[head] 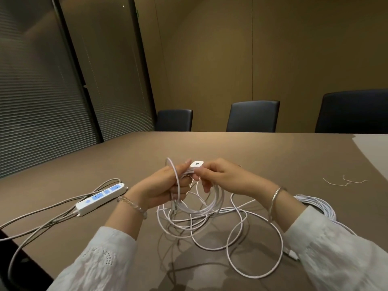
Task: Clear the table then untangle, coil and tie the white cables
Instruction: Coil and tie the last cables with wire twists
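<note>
Cable coil hangs from left hand fingers; right hand fingers pinch its top beside white plug.

No readable text, label or number on the power strip or elsewhere.

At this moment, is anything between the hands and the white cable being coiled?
No. The left hand already grips the coiled loops of the white cable, and the right hand pinches the bundle beside the small white adapter. The uncoiled slack lies loosely tangled on the table below.
</note>
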A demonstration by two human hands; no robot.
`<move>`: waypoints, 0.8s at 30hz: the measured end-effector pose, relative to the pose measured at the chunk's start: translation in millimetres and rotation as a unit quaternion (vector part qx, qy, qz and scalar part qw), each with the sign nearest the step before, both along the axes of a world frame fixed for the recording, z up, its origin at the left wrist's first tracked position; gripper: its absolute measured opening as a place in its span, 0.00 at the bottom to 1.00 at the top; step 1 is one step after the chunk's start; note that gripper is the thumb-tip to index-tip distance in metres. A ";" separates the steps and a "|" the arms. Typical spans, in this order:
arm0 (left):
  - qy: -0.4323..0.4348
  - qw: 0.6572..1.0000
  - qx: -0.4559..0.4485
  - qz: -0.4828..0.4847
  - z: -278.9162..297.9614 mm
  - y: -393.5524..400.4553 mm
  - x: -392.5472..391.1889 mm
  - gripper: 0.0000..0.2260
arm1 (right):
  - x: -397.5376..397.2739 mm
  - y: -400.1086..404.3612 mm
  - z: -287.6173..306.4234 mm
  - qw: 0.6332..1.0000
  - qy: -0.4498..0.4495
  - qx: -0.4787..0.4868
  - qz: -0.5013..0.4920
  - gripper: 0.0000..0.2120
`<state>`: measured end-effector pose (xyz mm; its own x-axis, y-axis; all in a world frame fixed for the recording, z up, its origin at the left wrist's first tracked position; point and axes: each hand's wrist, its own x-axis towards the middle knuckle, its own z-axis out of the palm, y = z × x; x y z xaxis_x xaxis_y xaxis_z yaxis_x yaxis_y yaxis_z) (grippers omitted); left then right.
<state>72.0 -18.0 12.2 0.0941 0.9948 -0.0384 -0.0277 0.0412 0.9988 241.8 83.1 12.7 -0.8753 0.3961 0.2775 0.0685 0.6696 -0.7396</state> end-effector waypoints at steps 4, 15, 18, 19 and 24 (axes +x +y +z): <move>-0.075 0.993 -0.014 0.094 -4.3 -2.2 -9.4 0.20 | -0.7 1.7 -3.4 1.000 -0.014 -0.009 0.001 0.20; 0.054 0.921 -0.029 0.384 7.0 -38.9 -50.5 0.10 | 4.0 15.4 9.2 0.995 0.056 0.006 -0.079 0.19; 0.162 0.925 0.047 0.340 15.0 -33.5 -23.9 0.11 | 1.9 11.6 12.4 0.995 0.061 0.026 -0.075 0.19; 0.187 0.929 0.051 0.317 17.5 -30.8 -13.8 0.13 | 1.5 9.8 13.0 0.995 0.057 0.027 -0.074 0.19; 0.380 0.895 0.028 0.233 18.7 -22.3 2.0 0.12 | 4.6 5.8 16.0 0.993 0.046 0.050 -0.096 0.19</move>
<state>73.9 -40.3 31.0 -0.3632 0.9217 0.1362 0.6600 0.1513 0.7359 246.4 88.9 28.7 -0.7558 0.5194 0.3989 0.1376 0.7214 -0.6787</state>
